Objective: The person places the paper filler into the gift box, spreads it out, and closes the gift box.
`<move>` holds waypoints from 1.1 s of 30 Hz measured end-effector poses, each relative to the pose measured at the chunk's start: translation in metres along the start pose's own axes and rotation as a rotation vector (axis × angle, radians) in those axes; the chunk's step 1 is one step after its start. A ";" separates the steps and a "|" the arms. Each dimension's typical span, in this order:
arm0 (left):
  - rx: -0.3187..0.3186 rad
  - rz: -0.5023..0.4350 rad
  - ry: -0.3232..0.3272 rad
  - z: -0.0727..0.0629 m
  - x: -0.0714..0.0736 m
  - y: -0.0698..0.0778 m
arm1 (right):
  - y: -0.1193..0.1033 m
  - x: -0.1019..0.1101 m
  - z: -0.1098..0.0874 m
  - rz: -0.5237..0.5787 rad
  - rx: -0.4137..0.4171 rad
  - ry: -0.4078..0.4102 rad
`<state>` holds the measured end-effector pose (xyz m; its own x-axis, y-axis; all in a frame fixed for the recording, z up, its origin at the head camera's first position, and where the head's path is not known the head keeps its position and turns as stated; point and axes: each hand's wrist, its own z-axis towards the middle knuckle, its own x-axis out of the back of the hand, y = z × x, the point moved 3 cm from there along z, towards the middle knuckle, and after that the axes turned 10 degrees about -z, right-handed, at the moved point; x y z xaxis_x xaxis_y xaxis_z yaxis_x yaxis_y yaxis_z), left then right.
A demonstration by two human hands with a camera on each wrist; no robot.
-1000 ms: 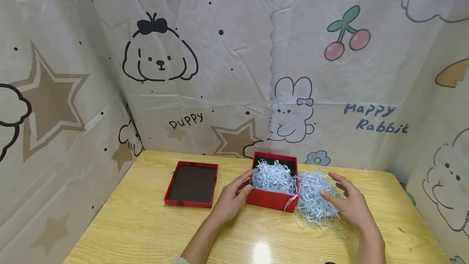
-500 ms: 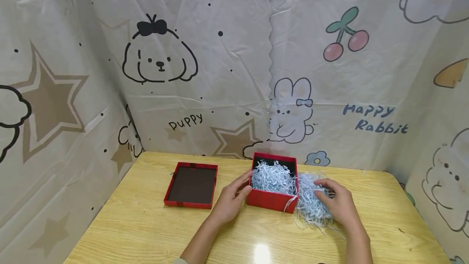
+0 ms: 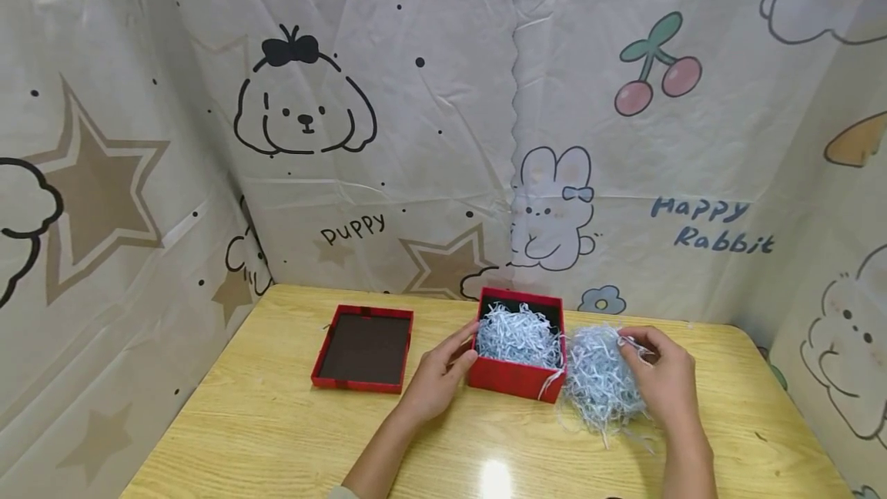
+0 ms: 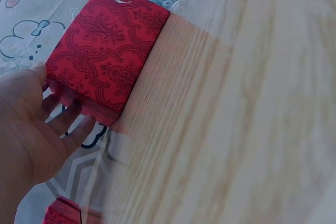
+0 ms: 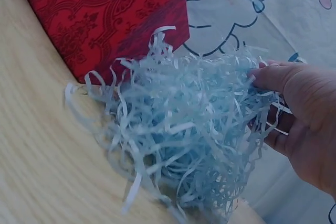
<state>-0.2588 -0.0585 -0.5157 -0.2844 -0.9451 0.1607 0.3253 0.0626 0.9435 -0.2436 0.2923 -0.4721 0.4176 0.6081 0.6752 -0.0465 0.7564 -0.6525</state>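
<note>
A red patterned box (image 3: 514, 378) stands upright on the table, a mound of pale blue shredded paper (image 3: 518, 336) inside it. My left hand (image 3: 435, 382) rests against the box's left side; in the left wrist view its fingers (image 4: 64, 120) lie extended along that wall. Just right of the box, my right hand (image 3: 667, 376) pinches a clump of the same shredded paper (image 3: 601, 380) between thumb and fingers. Loose strands (image 5: 181, 129) fan out from this clump in the right wrist view, some hanging down close to the box wall.
The box's lid (image 3: 363, 349), dark inside with a red rim, lies inside-up to the left. Behind the wooden table (image 3: 277, 437) hangs a printed cloth (image 3: 443, 122), close to the box's back. A single strand (image 3: 550, 382) trails over the box's front edge.
My right hand moved left into the loose paper pile, took hold of a clump, and drew slightly right, the clump bunching up. The left hand and the box stayed put.
</note>
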 end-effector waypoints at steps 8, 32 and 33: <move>0.031 0.019 -0.005 -0.001 0.001 -0.002 | -0.015 0.013 -0.002 -0.014 -0.003 0.081; 0.037 0.021 -0.013 0.002 0.001 -0.003 | -0.055 0.052 0.002 0.075 0.048 0.312; 0.036 0.022 -0.015 0.002 0.002 -0.003 | -0.057 0.053 0.002 0.078 0.042 0.317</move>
<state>-0.2620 -0.0598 -0.5179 -0.2912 -0.9384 0.1857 0.2990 0.0951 0.9495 -0.2207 0.2822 -0.3989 0.6728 0.5644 0.4783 -0.1242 0.7235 -0.6791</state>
